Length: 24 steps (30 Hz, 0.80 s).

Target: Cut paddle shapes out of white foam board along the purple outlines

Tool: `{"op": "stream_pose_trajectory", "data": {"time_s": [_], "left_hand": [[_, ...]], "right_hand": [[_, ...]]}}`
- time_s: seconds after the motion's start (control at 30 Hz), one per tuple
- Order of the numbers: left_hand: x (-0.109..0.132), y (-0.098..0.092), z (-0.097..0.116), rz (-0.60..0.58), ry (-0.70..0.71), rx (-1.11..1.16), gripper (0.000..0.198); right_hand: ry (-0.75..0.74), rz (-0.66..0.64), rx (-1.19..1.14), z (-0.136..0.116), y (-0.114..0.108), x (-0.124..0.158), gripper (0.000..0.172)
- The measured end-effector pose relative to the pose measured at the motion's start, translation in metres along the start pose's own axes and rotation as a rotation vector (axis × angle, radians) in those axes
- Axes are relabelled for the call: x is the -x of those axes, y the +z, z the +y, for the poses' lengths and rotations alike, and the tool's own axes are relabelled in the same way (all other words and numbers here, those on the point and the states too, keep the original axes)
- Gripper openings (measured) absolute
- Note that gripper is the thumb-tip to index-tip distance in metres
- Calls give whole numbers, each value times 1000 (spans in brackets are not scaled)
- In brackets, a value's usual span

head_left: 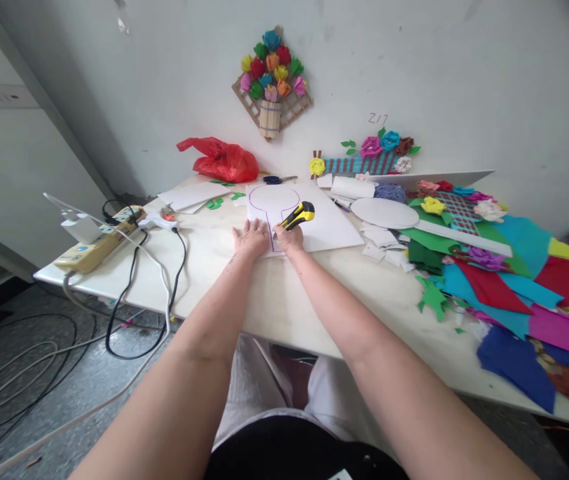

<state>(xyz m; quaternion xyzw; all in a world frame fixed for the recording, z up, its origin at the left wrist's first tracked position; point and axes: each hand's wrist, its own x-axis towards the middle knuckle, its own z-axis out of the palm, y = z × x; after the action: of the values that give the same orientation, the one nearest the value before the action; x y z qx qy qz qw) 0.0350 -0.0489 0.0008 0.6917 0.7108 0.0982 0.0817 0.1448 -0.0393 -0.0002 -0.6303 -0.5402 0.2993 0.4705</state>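
Observation:
My right hand [290,239] is closed around a yellow and black utility knife [298,215], its tip end pointing down at a white board [329,223]. On that board a purple outline shows a round shape with a straight handle below. The knife is close to the handle's lines; whether the blade cuts in, I cannot tell. My left hand [253,237] lies flat with fingers spread at the board's left edge, beside the outline. A white paddle-shaped cutout [384,213] with a long handle rests to the right.
Dark-handled scissors [277,179] and a red plastic bag [221,160] lie at the back. A power strip [99,240] with cables occupies the left end. Coloured paper sheets [504,280] and white scraps [384,243] cover the right side. A flower craft [270,83] hangs on the wall.

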Motion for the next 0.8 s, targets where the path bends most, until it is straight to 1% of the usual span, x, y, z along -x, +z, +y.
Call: {"op": "stream_pose_trajectory", "data": {"time_s": [0.3,0.47,0.8], "left_hand": [[1,0,1,20,-11,-22,58],[2,1,1,36,-17,-12,57],[-1,4,0,54,-14,-9,55]], "right_hand": [[-12,24,-70,3,2,1,11],[-10,47,-77,5,4,2,11],[-10,46,-76,4,1,6,10]]}}
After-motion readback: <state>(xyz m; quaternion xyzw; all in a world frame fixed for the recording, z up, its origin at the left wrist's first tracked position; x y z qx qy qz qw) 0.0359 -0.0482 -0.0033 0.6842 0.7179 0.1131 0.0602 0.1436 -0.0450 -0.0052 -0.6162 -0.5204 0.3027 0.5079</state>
